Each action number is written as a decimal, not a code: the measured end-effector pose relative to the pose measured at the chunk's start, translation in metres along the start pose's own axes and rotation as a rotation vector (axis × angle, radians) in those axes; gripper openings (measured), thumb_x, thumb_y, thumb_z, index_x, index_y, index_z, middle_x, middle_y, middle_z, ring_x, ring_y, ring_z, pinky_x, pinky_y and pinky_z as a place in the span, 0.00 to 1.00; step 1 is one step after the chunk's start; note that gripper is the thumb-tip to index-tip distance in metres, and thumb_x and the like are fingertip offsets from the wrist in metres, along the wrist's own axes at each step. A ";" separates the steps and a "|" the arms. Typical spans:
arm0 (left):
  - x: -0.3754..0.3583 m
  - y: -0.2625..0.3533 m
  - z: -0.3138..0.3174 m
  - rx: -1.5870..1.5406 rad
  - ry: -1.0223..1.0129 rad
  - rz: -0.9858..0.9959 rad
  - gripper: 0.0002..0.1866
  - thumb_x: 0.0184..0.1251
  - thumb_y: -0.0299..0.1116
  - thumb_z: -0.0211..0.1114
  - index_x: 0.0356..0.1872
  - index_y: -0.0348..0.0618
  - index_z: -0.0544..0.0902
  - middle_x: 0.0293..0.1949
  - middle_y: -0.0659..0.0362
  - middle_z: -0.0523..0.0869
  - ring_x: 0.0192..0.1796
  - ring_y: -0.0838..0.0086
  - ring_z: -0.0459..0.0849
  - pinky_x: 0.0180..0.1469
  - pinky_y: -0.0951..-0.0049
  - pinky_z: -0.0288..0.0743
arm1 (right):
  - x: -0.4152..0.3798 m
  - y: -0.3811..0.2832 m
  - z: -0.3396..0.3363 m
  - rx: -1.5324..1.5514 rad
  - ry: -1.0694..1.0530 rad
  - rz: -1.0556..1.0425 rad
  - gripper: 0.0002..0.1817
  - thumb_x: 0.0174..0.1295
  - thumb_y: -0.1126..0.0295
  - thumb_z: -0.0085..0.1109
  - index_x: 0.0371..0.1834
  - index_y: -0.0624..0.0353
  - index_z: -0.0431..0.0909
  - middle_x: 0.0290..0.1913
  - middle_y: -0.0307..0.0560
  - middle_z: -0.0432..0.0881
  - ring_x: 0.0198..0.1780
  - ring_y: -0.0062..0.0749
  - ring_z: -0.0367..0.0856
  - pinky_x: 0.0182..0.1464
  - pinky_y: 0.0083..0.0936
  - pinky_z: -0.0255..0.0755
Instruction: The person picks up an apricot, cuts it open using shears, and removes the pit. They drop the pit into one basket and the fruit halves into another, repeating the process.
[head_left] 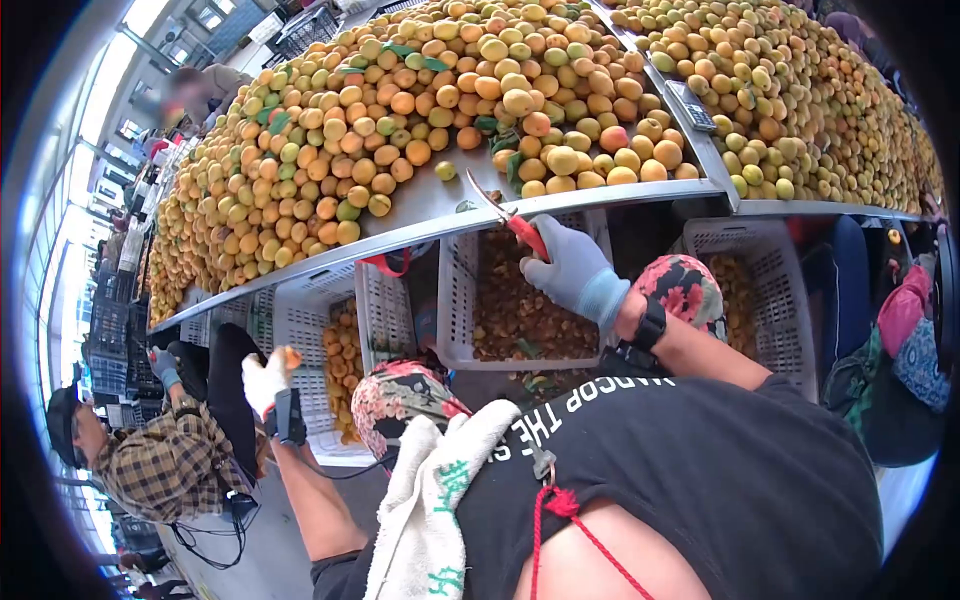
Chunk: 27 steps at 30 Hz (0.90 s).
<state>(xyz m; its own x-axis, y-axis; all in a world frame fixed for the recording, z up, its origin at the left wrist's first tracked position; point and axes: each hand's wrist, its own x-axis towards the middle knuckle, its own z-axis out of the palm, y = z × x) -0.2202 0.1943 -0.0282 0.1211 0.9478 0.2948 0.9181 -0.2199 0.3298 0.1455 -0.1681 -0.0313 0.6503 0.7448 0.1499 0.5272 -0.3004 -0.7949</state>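
My right hand (572, 268), in a grey-blue glove, is wrapped round the red handle of a curved-blade tool (524, 232). Its blade points up and left over the metal table edge (420, 232). My left hand (266, 382), in a white glove, is out to the left above a white crate (305, 300) and pinches a small orange piece of fruit (292, 357). Many yellow-orange fruits (330, 150) are heaped on the table. Under the edge, between my knees, a white crate (458, 300) holds brownish pieces (530, 300). Halved fruit (342, 370) lies in the left crate.
A metal divider (650, 75) with a grey device (690, 105) splits the heap. Another white crate (780, 270) stands at my right knee. A co-worker in a checked shirt (165, 465) sits at left; another person (205, 90) is at the far left. Colourful cloths (905, 310) show at right.
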 end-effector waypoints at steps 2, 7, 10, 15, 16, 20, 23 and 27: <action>0.006 0.056 -0.013 -0.355 -0.072 0.037 0.28 0.60 0.43 0.69 0.56 0.33 0.80 0.50 0.44 0.86 0.50 0.61 0.85 0.54 0.67 0.77 | 0.000 0.003 0.007 0.123 0.021 0.006 0.16 0.59 0.62 0.62 0.43 0.61 0.73 0.30 0.64 0.80 0.38 0.63 0.80 0.38 0.47 0.72; 0.021 0.218 0.049 -0.533 -0.327 0.391 0.21 0.60 0.40 0.67 0.50 0.37 0.83 0.49 0.46 0.86 0.49 0.64 0.85 0.54 0.68 0.76 | 0.012 0.010 0.003 0.239 -0.128 -0.139 0.10 0.63 0.64 0.59 0.41 0.57 0.74 0.32 0.59 0.80 0.38 0.61 0.80 0.37 0.44 0.72; 0.029 0.291 0.111 -0.091 -0.293 0.701 0.21 0.55 0.46 0.67 0.44 0.41 0.84 0.44 0.47 0.87 0.47 0.56 0.85 0.53 0.61 0.77 | 0.018 0.016 -0.003 0.199 -0.151 -0.083 0.11 0.63 0.63 0.60 0.41 0.57 0.74 0.32 0.59 0.80 0.38 0.61 0.80 0.37 0.44 0.71; 0.040 0.329 0.165 0.454 -0.116 0.780 0.17 0.52 0.42 0.63 0.41 0.46 0.84 0.40 0.50 0.89 0.46 0.55 0.87 0.48 0.59 0.79 | 0.021 0.017 -0.015 0.212 -0.129 0.008 0.12 0.64 0.62 0.61 0.39 0.58 0.74 0.29 0.59 0.79 0.34 0.60 0.80 0.34 0.43 0.71; 0.041 0.330 0.164 0.488 -0.274 0.721 0.17 0.52 0.41 0.63 0.42 0.46 0.84 0.40 0.50 0.89 0.47 0.55 0.87 0.48 0.59 0.79 | 0.021 0.019 -0.016 0.213 -0.131 0.010 0.12 0.64 0.62 0.61 0.39 0.58 0.74 0.29 0.59 0.79 0.34 0.60 0.80 0.34 0.43 0.71; 0.047 0.315 0.145 0.410 -0.468 0.757 0.24 0.51 0.51 0.66 0.43 0.42 0.83 0.40 0.47 0.88 0.45 0.54 0.87 0.49 0.58 0.79 | 0.019 0.021 -0.018 0.305 -0.121 0.015 0.10 0.66 0.64 0.59 0.41 0.59 0.75 0.31 0.58 0.79 0.34 0.57 0.80 0.36 0.39 0.72; 0.005 0.314 0.090 -0.327 -0.662 0.445 0.20 0.61 0.44 0.65 0.43 0.35 0.82 0.35 0.52 0.87 0.39 0.68 0.86 0.43 0.67 0.78 | 0.020 0.025 -0.009 0.404 -0.038 -0.066 0.10 0.67 0.65 0.57 0.43 0.60 0.76 0.33 0.58 0.80 0.35 0.53 0.80 0.38 0.37 0.72; -0.042 0.278 0.065 -1.261 -1.108 0.144 0.25 0.62 0.36 0.65 0.60 0.40 0.72 0.43 0.49 0.83 0.38 0.69 0.82 0.39 0.71 0.78 | 0.016 0.005 -0.016 0.487 -0.041 -0.087 0.11 0.69 0.66 0.54 0.47 0.62 0.74 0.36 0.58 0.81 0.37 0.50 0.81 0.41 0.36 0.73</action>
<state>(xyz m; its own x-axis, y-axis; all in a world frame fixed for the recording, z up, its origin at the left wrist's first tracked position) 0.0546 0.1085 -0.0067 0.8627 0.4785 -0.1635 0.0902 0.1724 0.9809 0.1676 -0.1673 -0.0234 0.5876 0.7807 0.2125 0.2557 0.0701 -0.9642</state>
